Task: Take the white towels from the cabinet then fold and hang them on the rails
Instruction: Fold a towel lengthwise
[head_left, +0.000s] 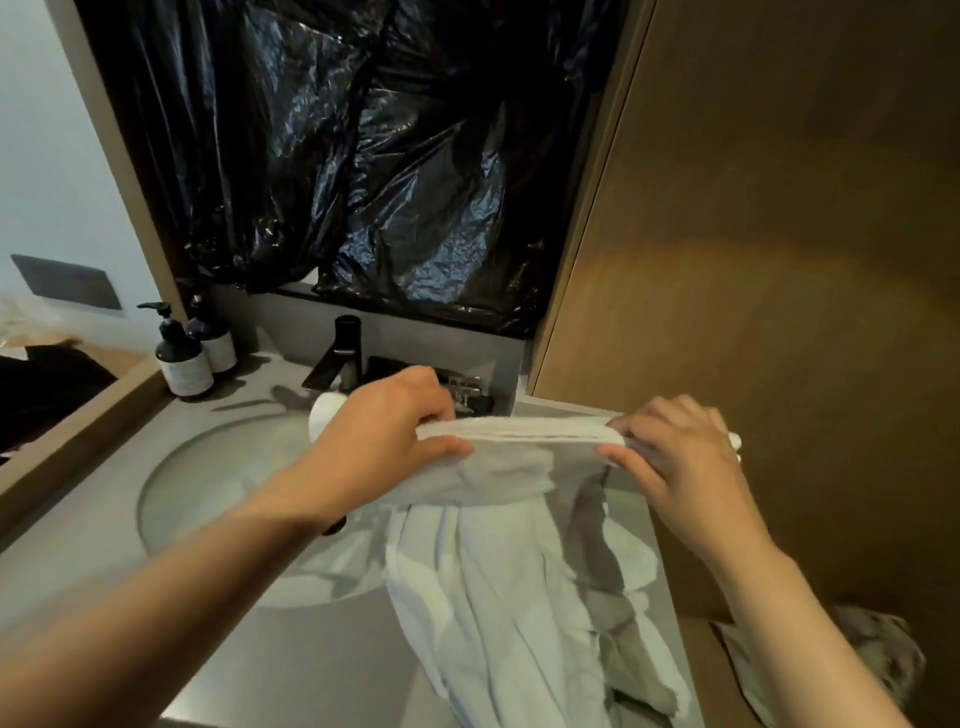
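A white towel (519, 467) is stretched level between both hands above the grey vanity counter, its top edge bunched into folded layers. My left hand (384, 436) pinches the towel's left end, thumb underneath. My right hand (675, 457) pinches the right end. The rest of the towel hangs down, and more white cloth (498, 613) lies crumpled on the counter below. No rail shows in this view. A wooden cabinet panel (753, 234) stands at the right.
A round sink (208, 483) is set in the counter (291, 660) at the left, with a black tap (340, 358) behind it. Two dark pump bottles (182, 358) stand at the back left. Black plastic sheeting (353, 156) covers the mirror. A grey cloth (878, 654) lies lower right.
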